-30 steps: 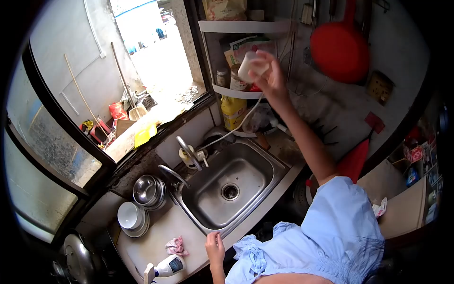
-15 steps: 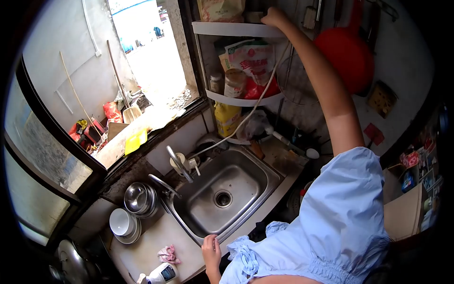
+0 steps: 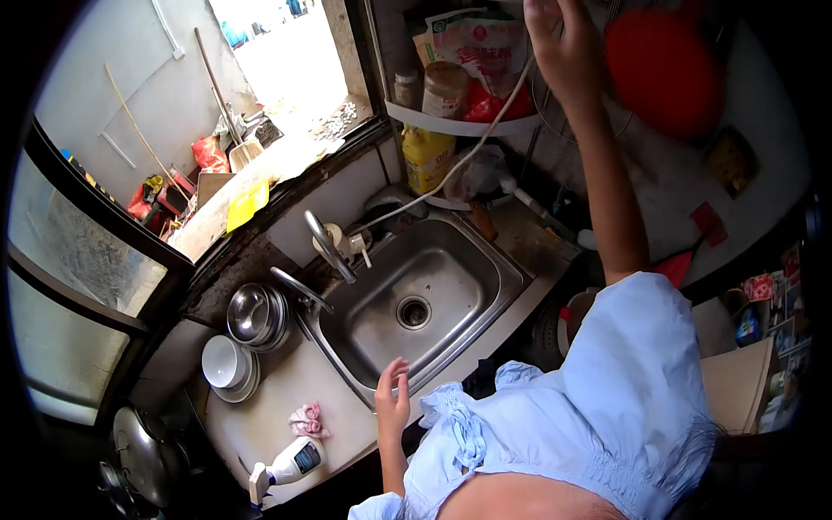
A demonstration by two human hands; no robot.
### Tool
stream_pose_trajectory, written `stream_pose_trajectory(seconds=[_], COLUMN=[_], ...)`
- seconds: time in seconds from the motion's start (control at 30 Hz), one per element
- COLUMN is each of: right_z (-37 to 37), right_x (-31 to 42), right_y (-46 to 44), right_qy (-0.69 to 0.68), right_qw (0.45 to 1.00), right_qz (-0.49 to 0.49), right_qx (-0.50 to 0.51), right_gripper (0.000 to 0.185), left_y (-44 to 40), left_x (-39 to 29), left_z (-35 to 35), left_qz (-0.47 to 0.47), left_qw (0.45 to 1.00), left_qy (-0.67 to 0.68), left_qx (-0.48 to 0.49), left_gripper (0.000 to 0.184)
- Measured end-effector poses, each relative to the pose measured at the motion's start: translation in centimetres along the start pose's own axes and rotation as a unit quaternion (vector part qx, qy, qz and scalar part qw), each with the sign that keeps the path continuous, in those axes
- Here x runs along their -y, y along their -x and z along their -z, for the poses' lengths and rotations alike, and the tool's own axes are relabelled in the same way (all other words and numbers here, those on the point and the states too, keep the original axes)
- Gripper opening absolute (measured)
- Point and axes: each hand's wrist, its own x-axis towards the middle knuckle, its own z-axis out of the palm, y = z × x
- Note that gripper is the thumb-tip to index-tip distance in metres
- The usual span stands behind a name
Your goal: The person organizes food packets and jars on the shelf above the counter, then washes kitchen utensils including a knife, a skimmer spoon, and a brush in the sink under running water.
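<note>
Reaches high right with the right hand [image 3: 568, 65], too cropped to tell its grip; holds nothing in the loosely open left hand [image 3: 393, 397] near the sink [image 3: 377, 303]. Could snag the hose [image 3: 482, 141], just left, or topple the jar [image 3: 445, 91] on the shelf [image 3: 498, 129] by sweeping down carelessly.

Brushed metal sink [image 3: 446, 282] — satin, crumpled cloth [image 3: 308, 420], glossy plastic bottle [image 3: 299, 459]

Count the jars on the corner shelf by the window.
2. The smaller jar is at the window end of the shelf; the larger jar is right beside it. More may be hidden behind the bags.
</note>
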Motion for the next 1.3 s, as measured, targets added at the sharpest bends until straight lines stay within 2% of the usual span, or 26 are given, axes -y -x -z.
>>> stream_pose_trajectory(seconds=[0.03, 0.07, 0.1, 0.17, 0.23, 0.3, 0.33, 0.37, 0.5, 0.57, 0.63, 0.67, 0.73, 0.77, 0.8, 0.83, 0.9, 0.97, 1.03, 1.1, 1.13, 1.23, 1.27, 1.3], right_z=[0.3, 0.3, 0.2, 0.3, 1.1, 1.9, 1.9, 1.9, 2.5, 3.1, 3.2, 3.2, 3.0, 2.8, 2.5, 2.5, 2.4, 2.2, 1.9, 1.9, 1.8, 1.2, 1.0, 0.9], right_x=[3.3, 6.1, 8.7, 13.4, 16.5, 18.5, 19.5, 19.6, 18.5, 18.2, 17.6, 17.3, 17.2, 17.7, 18.2, 18.5, 17.7, 16.7, 15.1, 13.7, 13.4, 14.5, 15.6, 16.8], right_y=[3.7, 8.4, 12.9, 20.6, 25.7, 28.9, 30.1, 30.7, 32.0, 31.9, 32.3, 32.4, 32.5, 32.4, 32.2, 32.1, 32.4, 32.2, 32.5, 32.5, 32.9, 33.6, 34.2, 34.6], right_qy=[-0.134, -0.236, -0.227, -0.271, -0.341, -0.383, -0.405, -0.406, -0.41, -0.385, -0.373, -0.372, -0.377, -0.378, -0.419, -0.46, -0.429, -0.409, -0.409, -0.412, -0.426, -0.45, -0.449, -0.448], right_qw=[0.991, 0.971, 0.968, 0.926, 0.883, 0.838, 0.81, 0.81, 0.801, 0.795, 0.812, 0.816, 0.81, 0.809, 0.787, 0.761, 0.774, 0.782, 0.798, 0.786, 0.768, 0.736, 0.741, 0.746], right_qz=[0.026, -0.001, 0.013, -0.02, -0.054, -0.091, -0.14, -0.147, -0.17, -0.241, -0.255, -0.302, -0.37, -0.372, -0.355, -0.337, -0.331, -0.342, -0.349, -0.395, -0.423, -0.462, -0.435, -0.407], right_qx=[-0.008, 0.043, 0.106, 0.26, 0.319, 0.379, 0.4, 0.396, 0.401, 0.402, 0.37, 0.324, 0.252, 0.253, 0.281, 0.31, 0.328, 0.322, 0.272, 0.239, 0.224, 0.207, 0.243, 0.278], right_gripper=[0.016, 0.016, 0.017, 0.04, 0.051, 0.058, 0.06, 0.06, 0.061, 0.061, 0.062, 0.062, 0.062, 0.062, 0.063, 0.064, 0.065, 0.064, 0.057, 0.054, 0.054, 0.053, 0.053, 0.053], left_y=[-0.6, -1.2, -1.8, -3.1, -4.0, -4.5, -4.4, -4.5, -4.6, -4.6, -5.3, -5.4, -5.4, -5.3, -4.8, -3.9, -4.9, -5.2, -5.2, -5.0, -4.9, -4.5, -4.2, -3.4], left_x=[-0.5, -1.2, -2.2, -4.4, -2.9, -2.0, -3.6, -5.3, -3.4, -3.2, -3.1, -2.1, -2.7, -3.0, -3.4, -4.7, -4.0, -3.8, -3.5, -2.1, -1.7, -1.1, -1.4, -2.0], left_z=[-0.3, -0.3, -0.3, -1.9, -3.4, -4.9, -6.1, -7.5, -8.4, -8.0, -7.7, -7.4, -8.1, -8.6, -10.0, -10.8, -10.8, -9.9, -8.7, -7.5, -7.1, -8.1, -9.6, -11.2], left_qz=[-0.014, -0.014, -0.015, -0.002, 0.034, 0.103, 0.096, 0.093, 0.093, 0.113, 0.11, 0.109, 0.111, 0.112, 0.082, 0.053, 0.026, 0.053, 0.082, 0.071, 0.074, 0.087, 0.089, 0.108], left_qw=[0.997, 0.988, 0.971, 0.907, 0.894, 0.835, 0.832, 0.807, 0.836, 0.846, 0.877, 0.885, 0.899, 0.912, 0.878, 0.928, 0.912, 0.902, 0.891, 0.94, 0.94, 0.937, 0.943, 0.938], left_qy=[0.073, 0.153, 0.233, 0.421, 0.433, 0.539, 0.546, 0.581, 0.535, 0.515, 0.467, 0.451, 0.422, 0.393, 0.468, 0.363, 0.4, 0.424, 0.446, 0.326, 0.318, 0.318, 0.299, 0.323], left_qx=[-0.002, 0.027, 0.053, -0.021, -0.109, -0.041, 0.003, 0.042, 0.081, 0.079, -0.013, -0.037, -0.031, -0.026, 0.055, 0.071, 0.083, 0.058, 0.034, -0.066, -0.095, -0.115, -0.113, -0.064], left_gripper=[0.035, 0.043, 0.052, 0.059, 0.059, 0.058, 0.06, 0.063, 0.062, 0.062, 0.061, 0.063, 0.062, 0.06, 0.059, 0.059, 0.061, 0.062, 0.063, 0.062, 0.062, 0.063, 0.063, 0.062])
